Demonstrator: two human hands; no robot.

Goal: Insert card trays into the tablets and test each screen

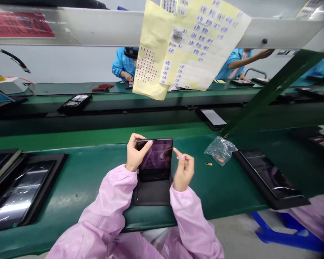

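My left hand grips a dark tablet by its upper left corner, thumb on the glossy screen. The tablet is tilted up, its lower end over a black tray on the bench. Beside the tablet's right edge, my right hand is closed in a pinch on a tiny pale piece, too small to name. To the right lie a small orange-and-white piece and a clear plastic bag with small coloured bits inside.
Black trays with dark screens lie at left and right. A tray with a white-screened device sits on the conveyor. Yellow sheets hang overhead. A green post slants at right. Two people in blue work opposite.
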